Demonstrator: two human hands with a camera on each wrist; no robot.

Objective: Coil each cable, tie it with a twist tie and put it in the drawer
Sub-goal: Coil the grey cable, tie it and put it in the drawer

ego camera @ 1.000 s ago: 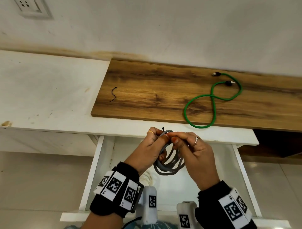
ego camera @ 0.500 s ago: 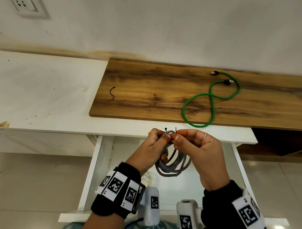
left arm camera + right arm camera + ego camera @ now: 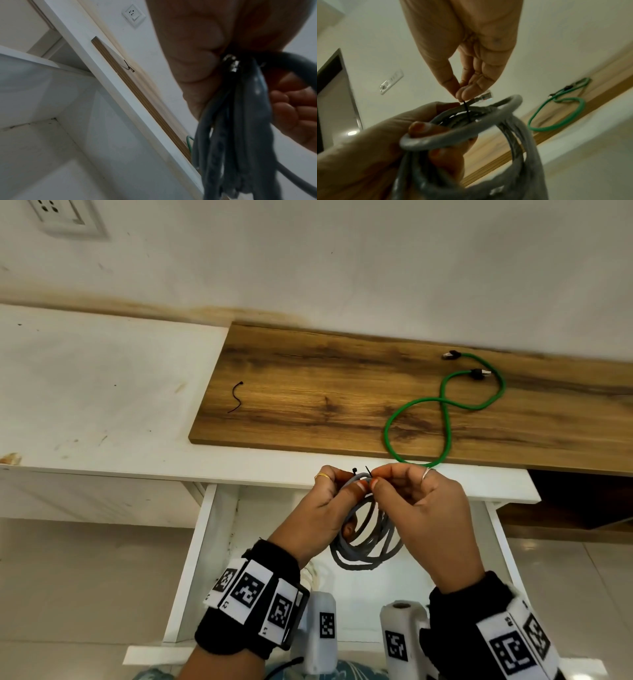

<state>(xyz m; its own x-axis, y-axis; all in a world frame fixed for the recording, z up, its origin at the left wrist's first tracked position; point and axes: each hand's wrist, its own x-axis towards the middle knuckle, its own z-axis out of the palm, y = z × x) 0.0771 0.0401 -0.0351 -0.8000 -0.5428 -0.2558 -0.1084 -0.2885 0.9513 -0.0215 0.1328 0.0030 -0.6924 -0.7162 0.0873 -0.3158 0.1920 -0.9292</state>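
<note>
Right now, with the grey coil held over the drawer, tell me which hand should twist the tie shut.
The right hand. Its thumb and fingertips already pinch one end of the black tie above the grey cable. The left hand grips the coil and probably needs to keep steadying it.

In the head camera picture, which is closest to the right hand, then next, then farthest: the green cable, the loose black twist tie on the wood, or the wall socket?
From the right hand:
1. Green cable, just beyond the hand on the wooden board, slightly to the right.
2. Loose black twist tie, far to the left on the board's left end.
3. Wall socket, high on the wall at the top left.
</note>
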